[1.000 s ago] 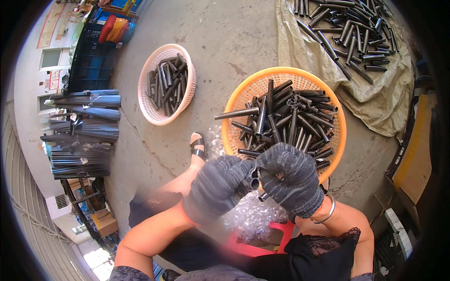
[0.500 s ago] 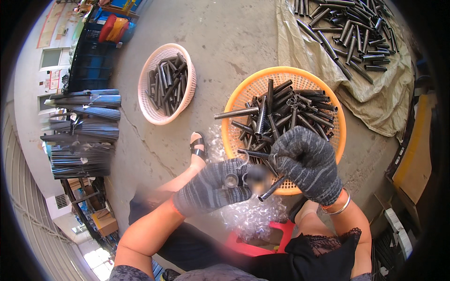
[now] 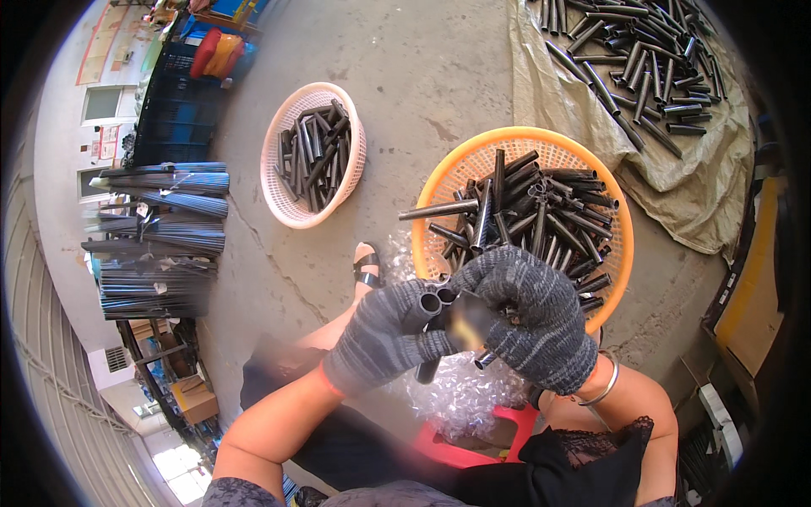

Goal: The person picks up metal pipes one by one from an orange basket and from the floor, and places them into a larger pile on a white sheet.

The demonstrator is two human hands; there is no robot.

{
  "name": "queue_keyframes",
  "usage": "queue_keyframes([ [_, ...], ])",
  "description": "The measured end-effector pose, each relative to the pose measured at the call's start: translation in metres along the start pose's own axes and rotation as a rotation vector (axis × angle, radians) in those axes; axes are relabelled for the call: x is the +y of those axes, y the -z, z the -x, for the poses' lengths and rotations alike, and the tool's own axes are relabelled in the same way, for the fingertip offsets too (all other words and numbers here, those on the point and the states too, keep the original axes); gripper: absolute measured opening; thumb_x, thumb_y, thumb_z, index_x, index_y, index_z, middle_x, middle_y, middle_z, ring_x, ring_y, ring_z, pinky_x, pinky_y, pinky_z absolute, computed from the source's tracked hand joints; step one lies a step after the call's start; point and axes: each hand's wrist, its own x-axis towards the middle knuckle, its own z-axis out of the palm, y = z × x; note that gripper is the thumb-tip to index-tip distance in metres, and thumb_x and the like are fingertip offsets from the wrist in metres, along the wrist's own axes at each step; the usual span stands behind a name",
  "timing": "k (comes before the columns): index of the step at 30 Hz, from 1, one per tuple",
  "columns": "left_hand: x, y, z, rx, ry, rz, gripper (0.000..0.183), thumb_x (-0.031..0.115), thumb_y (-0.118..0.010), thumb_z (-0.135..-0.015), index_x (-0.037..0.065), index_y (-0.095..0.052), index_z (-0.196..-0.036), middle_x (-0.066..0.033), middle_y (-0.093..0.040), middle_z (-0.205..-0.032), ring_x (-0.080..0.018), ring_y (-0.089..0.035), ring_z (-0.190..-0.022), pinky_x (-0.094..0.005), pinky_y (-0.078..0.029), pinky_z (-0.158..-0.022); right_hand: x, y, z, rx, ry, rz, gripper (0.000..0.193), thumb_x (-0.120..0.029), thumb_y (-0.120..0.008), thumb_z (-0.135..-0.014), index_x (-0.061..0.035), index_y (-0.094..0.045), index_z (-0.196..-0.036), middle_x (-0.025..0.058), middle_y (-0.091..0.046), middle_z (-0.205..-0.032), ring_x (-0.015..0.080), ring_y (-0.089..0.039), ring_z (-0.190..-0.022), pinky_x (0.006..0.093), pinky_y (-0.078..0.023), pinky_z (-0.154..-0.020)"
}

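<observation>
My left hand (image 3: pixel 378 338), in a grey striped knit glove, is closed around black tubes (image 3: pixel 428 306), whose round open ends face up. My right hand (image 3: pixel 541 325), gloved alike, is pressed up against it with curled fingers. A short black tube end (image 3: pixel 485 360) sticks out below the right fingers. Between the hands is a blurred dark and yellowish patch I cannot make out. Just beyond the hands stands an orange basket (image 3: pixel 627 245) heaped with short black tubes (image 3: pixel 541 203).
A pale pink basket (image 3: pixel 358 169) of black tubes stands on the floor at the left. Many more tubes (image 3: pixel 650 68) lie on a beige sheet (image 3: pixel 667 190) at far right. Clear plastic scraps (image 3: pixel 465 393) pile up by a red stool (image 3: pixel 456 454). Bundled long rods (image 3: pixel 160 287) are stacked at left.
My right hand has moved left and is now against my left hand. The tubes in my left hand now show their open ends more plainly. The view has shifted slightly.
</observation>
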Motion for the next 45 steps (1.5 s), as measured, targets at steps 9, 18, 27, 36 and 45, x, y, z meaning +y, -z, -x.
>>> queue_keyframes([
  [9, -0.009, 0.015, 0.001, -0.038, -0.078, 0.111, 0.058, 0.025, -0.069, -0.085, 0.001, -0.050, -0.133, -0.0082, -0.067, -0.101, -0.0165, -0.066, -0.088, -0.0201, -0.049, -0.056, -0.004, 0.011, -0.006, 0.119, -0.152, -0.242, 0.013, 0.007, -0.065, -0.079, 0.0020, -0.062, -0.091, 0.0102, -0.064, -0.094, 0.0176, -0.061, -0.083, 0.0306, -0.050, -0.077],
  [18, -0.015, 0.008, -0.004, 0.163, -0.538, -0.535, 0.041, 0.008, -0.088, -0.064, 0.002, -0.066, -0.099, -0.0042, -0.068, -0.079, -0.0107, -0.063, -0.071, -0.0263, -0.053, -0.068, -0.001, 0.002, -0.002, 0.006, -0.069, -0.159, 0.017, 0.005, -0.068, -0.075, 0.0002, -0.062, -0.091, 0.0107, -0.065, -0.091, 0.0197, -0.062, -0.079, 0.0321, -0.051, -0.071],
  [27, -0.022, 0.005, -0.003, 0.312, -0.750, -0.965, 0.040, 0.023, -0.083, -0.066, 0.009, -0.064, -0.098, -0.0105, -0.059, -0.074, -0.0309, -0.059, -0.066, -0.0390, -0.047, -0.058, -0.010, -0.012, 0.005, 0.106, 0.025, 0.148, 0.021, 0.001, -0.072, -0.070, -0.0026, -0.067, -0.090, 0.0124, -0.068, -0.090, 0.0251, -0.067, -0.081, 0.0351, -0.053, -0.074],
  [36, -0.029, -0.001, -0.009, 0.365, -0.910, -0.970, 0.032, 0.010, -0.073, -0.067, 0.004, -0.059, -0.095, -0.0127, -0.055, -0.074, -0.0346, -0.055, -0.064, -0.0430, -0.044, -0.056, -0.001, -0.023, 0.010, 0.143, -0.075, 0.132, 0.023, 0.000, -0.071, -0.070, -0.0037, -0.067, -0.092, 0.0139, -0.066, -0.086, 0.0298, -0.065, -0.077, 0.0370, -0.053, -0.071],
  [45, -0.013, -0.005, 0.006, 0.081, -0.373, -0.382, 0.030, 0.016, -0.072, -0.079, 0.004, -0.063, -0.105, -0.0092, -0.067, -0.087, -0.0282, -0.064, -0.083, -0.0519, -0.042, -0.088, 0.002, -0.008, 0.006, 0.052, 0.062, 0.277, 0.025, 0.003, -0.068, -0.069, -0.0033, -0.065, -0.093, 0.0140, -0.064, -0.085, 0.0323, -0.064, -0.076, 0.0384, -0.052, -0.069],
])
